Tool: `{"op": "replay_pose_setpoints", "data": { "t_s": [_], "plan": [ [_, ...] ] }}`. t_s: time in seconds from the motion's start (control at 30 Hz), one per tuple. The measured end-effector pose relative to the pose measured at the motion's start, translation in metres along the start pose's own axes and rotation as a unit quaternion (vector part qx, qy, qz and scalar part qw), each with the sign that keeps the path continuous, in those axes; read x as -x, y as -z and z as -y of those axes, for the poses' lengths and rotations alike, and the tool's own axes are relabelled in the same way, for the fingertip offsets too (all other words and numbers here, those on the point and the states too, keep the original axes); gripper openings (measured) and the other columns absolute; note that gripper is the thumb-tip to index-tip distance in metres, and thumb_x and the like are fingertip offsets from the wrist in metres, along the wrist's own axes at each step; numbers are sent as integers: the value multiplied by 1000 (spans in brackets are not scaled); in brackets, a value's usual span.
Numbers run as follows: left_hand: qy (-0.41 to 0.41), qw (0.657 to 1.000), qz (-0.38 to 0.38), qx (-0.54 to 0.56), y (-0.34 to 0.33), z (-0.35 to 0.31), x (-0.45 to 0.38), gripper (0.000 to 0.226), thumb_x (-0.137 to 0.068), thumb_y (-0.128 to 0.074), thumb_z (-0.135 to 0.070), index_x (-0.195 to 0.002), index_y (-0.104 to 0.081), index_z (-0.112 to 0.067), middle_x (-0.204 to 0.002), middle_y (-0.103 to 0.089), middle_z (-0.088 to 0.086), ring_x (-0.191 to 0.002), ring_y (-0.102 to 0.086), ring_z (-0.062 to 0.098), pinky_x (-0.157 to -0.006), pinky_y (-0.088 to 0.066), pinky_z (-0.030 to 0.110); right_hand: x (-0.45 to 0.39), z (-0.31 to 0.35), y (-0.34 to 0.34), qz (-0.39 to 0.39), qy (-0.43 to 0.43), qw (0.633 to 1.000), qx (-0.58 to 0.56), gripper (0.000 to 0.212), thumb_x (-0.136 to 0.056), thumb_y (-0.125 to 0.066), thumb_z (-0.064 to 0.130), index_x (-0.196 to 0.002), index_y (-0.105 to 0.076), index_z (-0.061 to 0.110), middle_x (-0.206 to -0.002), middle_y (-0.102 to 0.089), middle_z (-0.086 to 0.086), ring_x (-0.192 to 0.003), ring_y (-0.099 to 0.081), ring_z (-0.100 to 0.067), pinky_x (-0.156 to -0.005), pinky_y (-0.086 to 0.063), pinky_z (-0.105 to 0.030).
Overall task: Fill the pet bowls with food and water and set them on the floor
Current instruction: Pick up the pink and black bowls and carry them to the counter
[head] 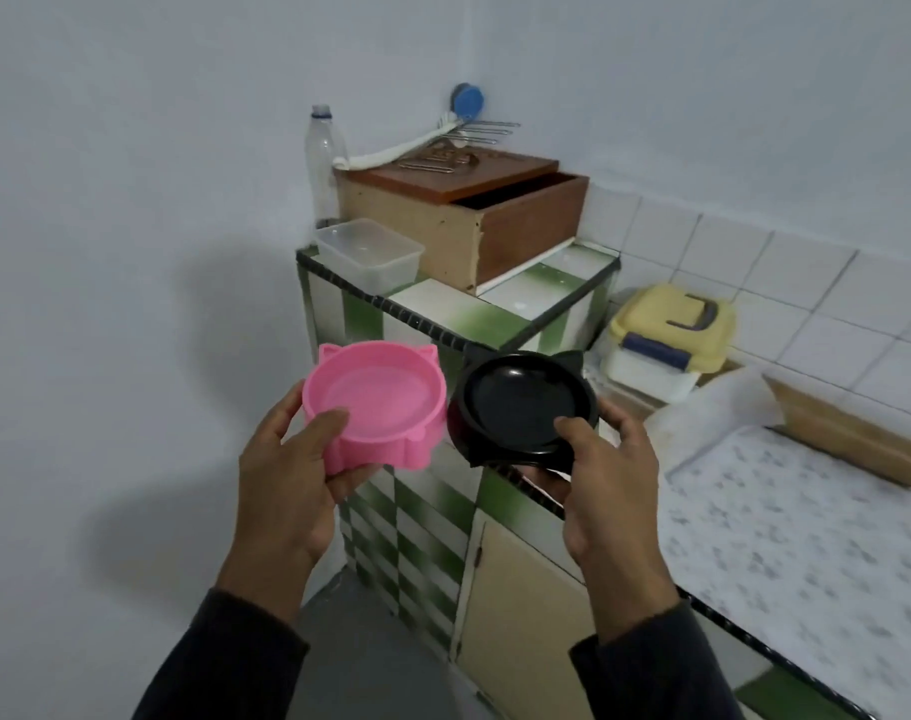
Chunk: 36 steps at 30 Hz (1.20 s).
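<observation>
Green-white tiled table [500, 304] ahead. Left grip [287, 459] pinching empty pink cat-eared plastic bowl [373, 402], right grip [609, 459] pinching empty black cat-eared bowl [521, 407]; keep level, set down before filling.

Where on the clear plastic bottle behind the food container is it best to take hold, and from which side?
Grip the clear plastic bottle round its upper body, coming from the front-left. It stands upright against the wall, the wooden box crowds its right side, and the clear container blocks its base, so probably only the upper part is free.
</observation>
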<state>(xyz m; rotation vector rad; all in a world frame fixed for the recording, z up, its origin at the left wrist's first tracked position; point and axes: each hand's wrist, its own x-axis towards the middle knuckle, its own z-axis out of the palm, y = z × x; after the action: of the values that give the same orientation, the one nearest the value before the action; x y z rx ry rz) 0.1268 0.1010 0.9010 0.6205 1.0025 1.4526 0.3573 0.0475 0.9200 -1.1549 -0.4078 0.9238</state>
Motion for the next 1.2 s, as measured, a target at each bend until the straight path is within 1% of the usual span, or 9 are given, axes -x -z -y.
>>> {"op": "replay_pose_setpoints", "data": {
  "t_s": [0.1,0.2,0.3,0.5,0.63,0.73,0.83,1.03,1.2],
  "plan": [
    [16,999,38,-10,-26,21,20,53,-90,-70,-4,-133,-65,-36,-124,-58,-7,-109,-65,30,-72,-64,48,8,16,41,-36,18,999,-1,43,-88,-68,4,-124,-59,26,-105,-70,-9,-82,-76,-25,-60,-62,-41],
    [28,997,74,-20,-54,43,42,55,-91,-70,-6,-138,-62,-33,-130,-58,-3,-113,-65,30,-75,-64,50,16,33,82,-67,28,997,-8,45,-89,-68,3,-128,-57,25,-107,-68,-9,-81,-76,-23,-61,-62,-41],
    [50,993,105,-19,-85,67,68,59,-90,-69,-4,-143,-59,-28,-137,-57,3,-115,-65,32,-74,-64,47,24,52,129,-97,39,994,-11,46,-89,-68,3,-128,-57,25,-111,-67,-10,-92,-73,-29,-62,-63,-41],
    [84,987,139,-19,-152,122,132,54,-90,-71,-6,-138,-63,-31,-136,-60,3,-114,-65,32,-73,-64,46,40,93,231,-147,60,987,-17,46,-87,-68,1,-126,-58,24,-110,-66,-10,-92,-73,-30,-62,-63,-43],
    [98,982,160,-24,-193,161,180,56,-89,-72,-5,-137,-63,-32,-138,-59,4,-115,-65,31,-72,-64,45,52,119,302,-175,70,982,-19,47,-88,-68,2,-127,-57,24,-109,-68,-9,-86,-75,-27,-63,-63,-42],
    [114,977,177,-28,-221,193,216,56,-89,-72,-4,-137,-64,-32,-138,-58,4,-114,-65,31,-70,-64,44,64,135,355,-202,76,976,-23,46,-88,-67,1,-126,-58,25,-109,-68,-9,-91,-74,-29,-63,-63,-43],
    [136,969,202,-40,-248,225,255,55,-89,-72,-4,-134,-66,-34,-137,-58,3,-114,-64,32,-72,-64,48,79,152,408,-233,87,968,-29,46,-87,-67,1,-126,-58,24,-110,-67,-9,-95,-73,-30,-63,-63,-43],
    [179,945,267,-60,-300,279,330,51,-87,-72,-2,-118,-69,-41,-133,-61,2,-113,-65,33,-69,-64,45,110,177,505,-304,114,944,-53,46,-87,-64,-2,-125,-59,23,-113,-66,-9,-98,-70,-29,-61,-62,-43],
    [207,922,313,-91,-336,315,380,58,-88,-71,-2,-135,-64,-35,-136,-59,2,-115,-64,33,-70,-64,46,136,185,568,-366,131,919,-69,44,-86,-63,-1,-121,-60,25,-112,-66,-8,-95,-70,-27,-60,-61,-41]
  ]
}}
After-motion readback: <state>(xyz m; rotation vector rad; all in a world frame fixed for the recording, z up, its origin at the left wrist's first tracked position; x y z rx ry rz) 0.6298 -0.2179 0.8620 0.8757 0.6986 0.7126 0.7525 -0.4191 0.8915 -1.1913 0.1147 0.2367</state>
